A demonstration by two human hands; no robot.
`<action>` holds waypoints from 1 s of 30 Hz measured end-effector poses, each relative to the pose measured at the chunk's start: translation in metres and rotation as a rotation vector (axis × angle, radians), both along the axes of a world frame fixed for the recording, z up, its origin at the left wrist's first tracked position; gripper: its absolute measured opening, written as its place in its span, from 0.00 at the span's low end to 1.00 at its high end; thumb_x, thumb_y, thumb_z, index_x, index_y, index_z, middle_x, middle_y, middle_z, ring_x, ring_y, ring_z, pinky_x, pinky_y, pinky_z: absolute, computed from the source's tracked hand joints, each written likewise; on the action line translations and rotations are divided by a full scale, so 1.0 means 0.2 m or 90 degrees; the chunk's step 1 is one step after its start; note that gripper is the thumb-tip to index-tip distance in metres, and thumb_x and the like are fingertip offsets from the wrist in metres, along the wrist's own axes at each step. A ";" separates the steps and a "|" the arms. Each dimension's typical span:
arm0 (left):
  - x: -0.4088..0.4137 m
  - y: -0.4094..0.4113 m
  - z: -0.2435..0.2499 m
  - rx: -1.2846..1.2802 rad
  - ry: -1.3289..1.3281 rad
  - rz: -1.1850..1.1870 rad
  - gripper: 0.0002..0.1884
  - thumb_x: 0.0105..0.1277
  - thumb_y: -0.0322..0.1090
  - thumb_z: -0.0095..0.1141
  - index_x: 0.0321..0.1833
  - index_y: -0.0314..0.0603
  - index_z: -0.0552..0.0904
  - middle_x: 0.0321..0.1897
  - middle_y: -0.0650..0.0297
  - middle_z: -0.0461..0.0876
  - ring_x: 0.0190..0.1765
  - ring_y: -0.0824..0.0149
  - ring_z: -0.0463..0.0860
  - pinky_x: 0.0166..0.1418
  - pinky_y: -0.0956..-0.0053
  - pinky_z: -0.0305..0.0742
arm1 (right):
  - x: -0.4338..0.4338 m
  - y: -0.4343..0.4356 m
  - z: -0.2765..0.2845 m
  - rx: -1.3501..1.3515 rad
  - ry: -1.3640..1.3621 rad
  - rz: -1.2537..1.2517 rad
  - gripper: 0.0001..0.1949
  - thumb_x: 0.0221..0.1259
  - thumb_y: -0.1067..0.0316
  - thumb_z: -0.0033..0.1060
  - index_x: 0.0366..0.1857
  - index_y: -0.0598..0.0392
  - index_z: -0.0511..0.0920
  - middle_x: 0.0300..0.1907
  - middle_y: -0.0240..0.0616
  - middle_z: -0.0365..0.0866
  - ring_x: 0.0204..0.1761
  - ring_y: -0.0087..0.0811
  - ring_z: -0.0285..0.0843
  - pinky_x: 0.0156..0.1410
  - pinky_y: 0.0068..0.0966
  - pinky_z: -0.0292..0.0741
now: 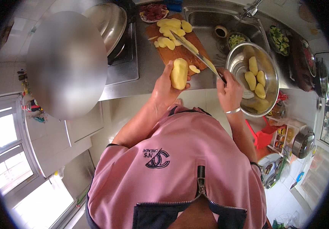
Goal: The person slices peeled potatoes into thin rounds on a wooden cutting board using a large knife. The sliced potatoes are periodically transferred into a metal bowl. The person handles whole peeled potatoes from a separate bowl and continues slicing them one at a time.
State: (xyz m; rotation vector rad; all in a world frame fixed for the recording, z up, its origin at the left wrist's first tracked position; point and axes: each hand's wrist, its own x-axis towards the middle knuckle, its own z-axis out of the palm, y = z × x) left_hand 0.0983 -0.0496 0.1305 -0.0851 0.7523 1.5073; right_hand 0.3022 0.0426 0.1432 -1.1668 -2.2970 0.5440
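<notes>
My left hand [166,86] holds a peeled potato [179,73] upright in front of the near edge of a wooden cutting board [164,55]. In my right hand [231,88] is the handle of a kitchen knife [194,51]; its blade slants up and to the left over the board. Several pale yellow potato slices [171,26] lie in a loose pile on the board's far part, and a small slice [194,69] is near its close right corner. Right of my right hand, a large steel bowl [274,100] holds several peeled potatoes [253,65].
A steel sink [201,17] with a faucet [250,10] lies behind the board, holding a small bowl of chopped greens [237,39]. A lidded wok [111,25] stands on the stove at left. A plate of red food [154,13] sits behind the board. A red stool [263,133] stands below right.
</notes>
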 end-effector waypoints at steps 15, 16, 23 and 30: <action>0.02 0.01 -0.23 0.089 -0.165 0.031 0.19 0.76 0.51 0.50 0.63 0.50 0.75 0.57 0.60 0.80 0.58 0.59 0.79 0.64 0.58 0.75 | -0.09 -0.18 0.08 0.233 -0.051 0.141 0.25 0.45 0.69 0.60 0.53 0.38 0.81 0.36 0.34 0.75 0.34 0.38 0.78 0.39 0.38 0.74; 0.03 0.00 -0.20 0.091 -0.161 0.027 0.20 0.76 0.51 0.50 0.63 0.50 0.75 0.58 0.60 0.79 0.59 0.59 0.79 0.65 0.58 0.75 | -0.07 -0.16 0.08 0.235 -0.067 0.138 0.23 0.48 0.69 0.60 0.53 0.39 0.81 0.36 0.34 0.75 0.35 0.37 0.79 0.39 0.37 0.74; 0.07 -0.02 -0.03 0.169 0.014 0.019 0.18 0.76 0.51 0.50 0.62 0.53 0.74 0.57 0.64 0.79 0.59 0.60 0.79 0.67 0.59 0.74 | -0.03 -0.12 0.07 0.129 -0.091 0.079 0.27 0.42 0.68 0.58 0.55 0.40 0.82 0.38 0.37 0.78 0.37 0.46 0.79 0.42 0.41 0.74; -0.02 -0.06 -0.15 0.085 -0.209 0.031 0.21 0.75 0.53 0.52 0.62 0.50 0.76 0.57 0.60 0.81 0.60 0.58 0.80 0.68 0.55 0.75 | -0.10 -0.23 0.10 0.220 -0.061 0.144 0.23 0.47 0.70 0.62 0.52 0.36 0.81 0.37 0.33 0.77 0.34 0.38 0.80 0.37 0.39 0.76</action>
